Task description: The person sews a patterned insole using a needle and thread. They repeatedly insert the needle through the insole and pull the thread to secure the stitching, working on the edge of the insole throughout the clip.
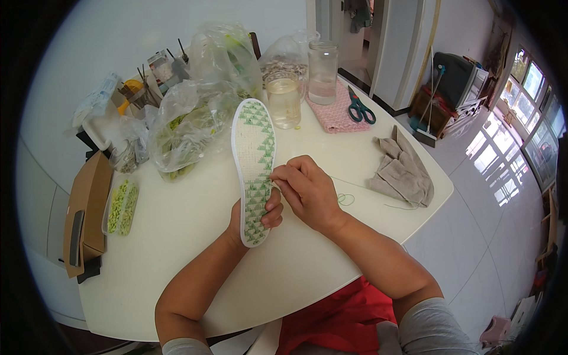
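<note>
My left hand [271, 211] grips the lower half of a white-edged shoe insole [254, 155], held upright over the table, its face showing green stitching on a cream mesh. The thumb and fingertips of my right hand [306, 191] are pinched together at the insole's right edge. Whether a needle is between them is too small to tell. Green thread [346, 199] lies in a small loop on the table right of that hand, and a strand runs towards a crumpled grey-brown cloth [401, 171].
Green-handled scissors [361, 108] lie on a pink cloth [337, 122] beside a glass jar [323, 73] and a glass mug of liquid [284, 102]. Plastic bags of greens [195, 120] stand back left. A divided container [120, 206] and a cardboard box [88, 213] are at the left edge.
</note>
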The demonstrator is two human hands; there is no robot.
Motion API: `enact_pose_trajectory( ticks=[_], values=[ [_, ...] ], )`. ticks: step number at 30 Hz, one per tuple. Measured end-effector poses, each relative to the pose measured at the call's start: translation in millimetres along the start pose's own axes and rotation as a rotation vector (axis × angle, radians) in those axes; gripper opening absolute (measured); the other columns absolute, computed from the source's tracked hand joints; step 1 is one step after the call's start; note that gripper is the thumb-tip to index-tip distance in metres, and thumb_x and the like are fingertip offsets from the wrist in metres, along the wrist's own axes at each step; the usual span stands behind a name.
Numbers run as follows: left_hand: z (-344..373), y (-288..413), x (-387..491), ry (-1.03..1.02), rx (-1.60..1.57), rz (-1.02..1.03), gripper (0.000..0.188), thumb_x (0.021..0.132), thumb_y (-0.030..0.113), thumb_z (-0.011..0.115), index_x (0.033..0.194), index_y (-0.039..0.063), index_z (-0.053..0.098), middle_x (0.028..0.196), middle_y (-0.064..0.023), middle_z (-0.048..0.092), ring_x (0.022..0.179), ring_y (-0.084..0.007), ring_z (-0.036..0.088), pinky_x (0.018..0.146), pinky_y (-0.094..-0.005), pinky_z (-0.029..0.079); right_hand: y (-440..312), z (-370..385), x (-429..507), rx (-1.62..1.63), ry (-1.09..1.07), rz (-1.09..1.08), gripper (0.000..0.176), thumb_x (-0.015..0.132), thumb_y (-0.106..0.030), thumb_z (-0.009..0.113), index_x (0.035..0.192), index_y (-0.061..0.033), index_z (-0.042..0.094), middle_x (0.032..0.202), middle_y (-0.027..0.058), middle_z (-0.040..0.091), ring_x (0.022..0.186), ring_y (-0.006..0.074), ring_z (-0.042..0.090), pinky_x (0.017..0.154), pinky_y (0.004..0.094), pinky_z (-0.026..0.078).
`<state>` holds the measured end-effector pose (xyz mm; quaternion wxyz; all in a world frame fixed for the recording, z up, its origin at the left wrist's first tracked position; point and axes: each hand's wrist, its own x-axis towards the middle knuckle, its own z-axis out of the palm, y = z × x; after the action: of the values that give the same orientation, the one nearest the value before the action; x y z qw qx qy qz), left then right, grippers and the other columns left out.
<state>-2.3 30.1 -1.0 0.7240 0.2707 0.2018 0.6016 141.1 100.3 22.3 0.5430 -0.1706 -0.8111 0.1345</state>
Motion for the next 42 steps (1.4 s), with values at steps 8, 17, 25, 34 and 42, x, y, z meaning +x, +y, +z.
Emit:
enact_pose_trajectory(
  ticks=[8, 17, 25, 34, 42],
  values=[
    [1.9, 0.4, 0.3, 0.013, 0.000, -0.008, 0.023, 0.093, 0.028, 0.036, 0.086, 0.007, 0.043, 0.069, -0.0020, 0.042, 0.047, -0.0112, 0.038, 0.044, -0.0243, 0.032, 1.1, -1.0, 0.1, 0.002, -0.007, -0.001, 0.011, 0.078, -0.005, 0.062, 0.088, -0.0098, 0.061, 0.080, 0.0056, 0.052, 0.065, 0.0235, 0.056, 0.055, 0.0331, 0.046],
    [-7.4, -1.9, 1.3, -0.007, 0.002, -0.015, 0.025, 0.093, 0.030, 0.034, 0.099, 0.009, 0.044, 0.072, -0.0020, 0.043, 0.046, -0.0115, 0.039, 0.041, -0.0245, 0.033, 0.3, -1.8, 0.4, 0.006, -0.015, -0.007, 0.014, 0.076, -0.004, 0.062, 0.089, -0.0088, 0.060, 0.080, 0.0061, 0.052, 0.065, 0.0241, 0.057, 0.055, 0.0333, 0.046],
    [7.4, -2.4, 0.7, 0.111, 0.187, -0.026, 0.035, 0.093, 0.037, 0.034, 0.073, 0.010, 0.043, 0.057, 0.0001, 0.038, 0.046, -0.0097, 0.035, 0.045, -0.0221, 0.030, -2.2, -6.4, 2.3, -0.062, -0.039, -0.058, 0.020, 0.068, -0.003, 0.063, 0.087, -0.0078, 0.059, 0.079, 0.0054, 0.053, 0.067, 0.0242, 0.057, 0.057, 0.0338, 0.047],
    [5.9, -3.3, -0.9, 0.115, 0.283, 0.012, 0.031, 0.092, 0.037, 0.036, 0.079, 0.010, 0.043, 0.069, -0.0001, 0.044, 0.048, -0.0109, 0.041, 0.046, -0.0235, 0.035, -4.4, -12.9, 5.4, -0.119, -0.064, -0.146, 0.021, 0.065, -0.005, 0.064, 0.086, -0.0061, 0.058, 0.081, 0.0052, 0.053, 0.069, 0.0231, 0.057, 0.059, 0.0335, 0.047],
    [8.2, -4.0, -0.9, 0.127, 0.245, 0.006, 0.031, 0.093, 0.036, 0.035, 0.078, 0.009, 0.043, 0.066, -0.0005, 0.042, 0.047, -0.0107, 0.038, 0.045, -0.0233, 0.033, -3.3, -13.6, 5.3, -0.117, -0.078, -0.159, 0.025, 0.062, -0.006, 0.066, 0.086, -0.0060, 0.058, 0.081, 0.0055, 0.052, 0.069, 0.0233, 0.057, 0.059, 0.0337, 0.047]
  ],
)
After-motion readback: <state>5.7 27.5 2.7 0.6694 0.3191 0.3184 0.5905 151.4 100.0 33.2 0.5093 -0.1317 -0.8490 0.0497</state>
